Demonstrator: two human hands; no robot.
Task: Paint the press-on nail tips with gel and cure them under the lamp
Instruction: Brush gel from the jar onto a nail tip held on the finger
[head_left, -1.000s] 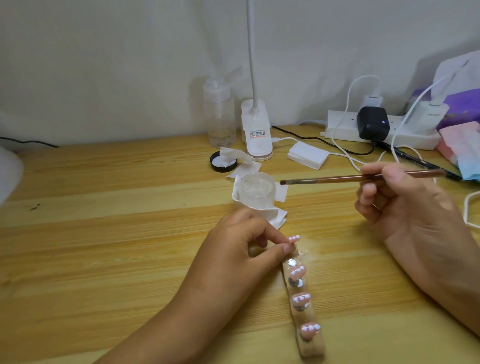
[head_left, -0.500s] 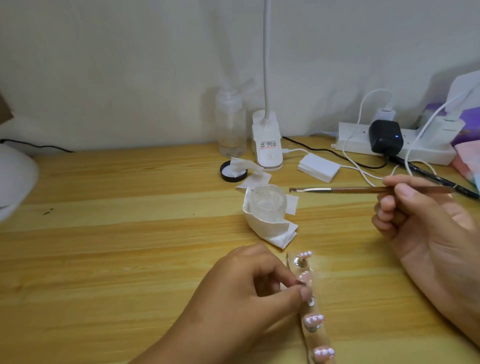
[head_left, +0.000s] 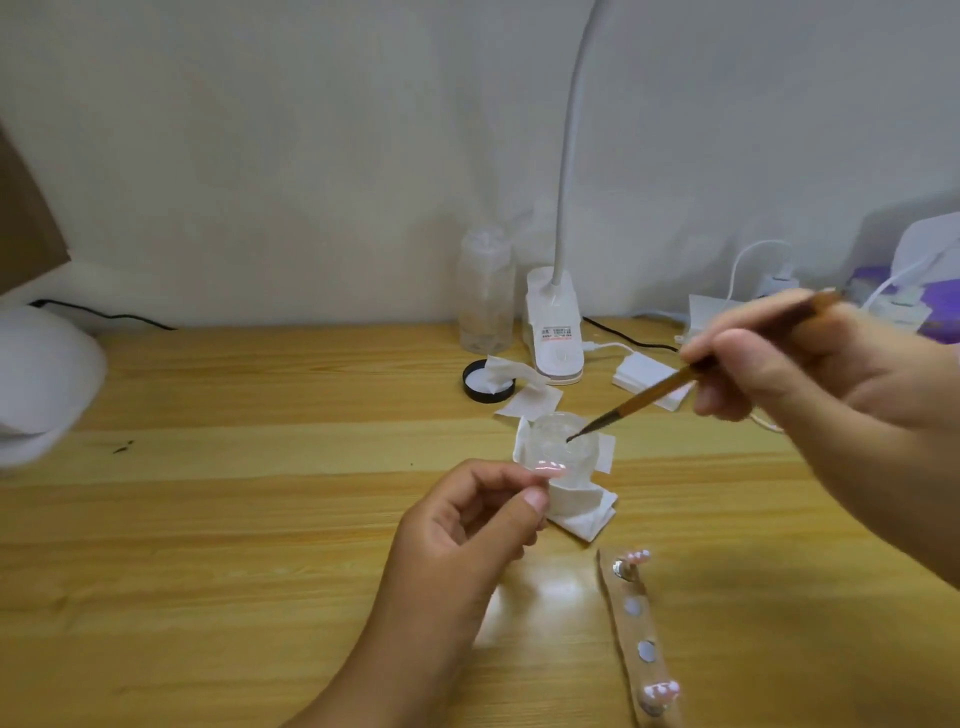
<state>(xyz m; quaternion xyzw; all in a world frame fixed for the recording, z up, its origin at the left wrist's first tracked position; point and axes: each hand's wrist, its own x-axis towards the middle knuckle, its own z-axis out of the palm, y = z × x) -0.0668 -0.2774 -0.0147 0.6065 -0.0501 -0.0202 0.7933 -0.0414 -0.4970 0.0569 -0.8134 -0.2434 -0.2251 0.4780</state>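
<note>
1. Reaching into the clear jar (head_left: 549, 448), the brush (head_left: 655, 391) slants down from the upper right. Its dark tip sits inside the jar's mouth.
2. Right hand (head_left: 810, 374), right of and behind the jar: thumb and curled fingers grip the brush handle. The hand is motion-blurred.
3. Left hand (head_left: 462, 535), just in front of the jar: thumb and forefinger pinch one pink nail tip (head_left: 546, 470), raised against the jar's near wall. Cannot tell whether tip and jar touch.
4. The jar stands on a crumpled white wipe (head_left: 582, 514), which spills out in front of it.
5. Wooden holder strip (head_left: 638, 629) lies on the table (head_left: 208, 519), front-right of the jar. A second nail tip (head_left: 639, 556) sits on the end nearer the jar and a third nail tip (head_left: 661, 691) on the farther end, with two bare metal discs between them.
6. Behind the jar: black lid (head_left: 475, 387) with a wipe on it, clear bottle (head_left: 485, 296), and clip lamp (head_left: 553, 332) with its neck rising. A white pad stack (head_left: 641, 374) lies behind-right.
7. Well left of the jar: white domed unit (head_left: 41, 374), blurred.
</note>
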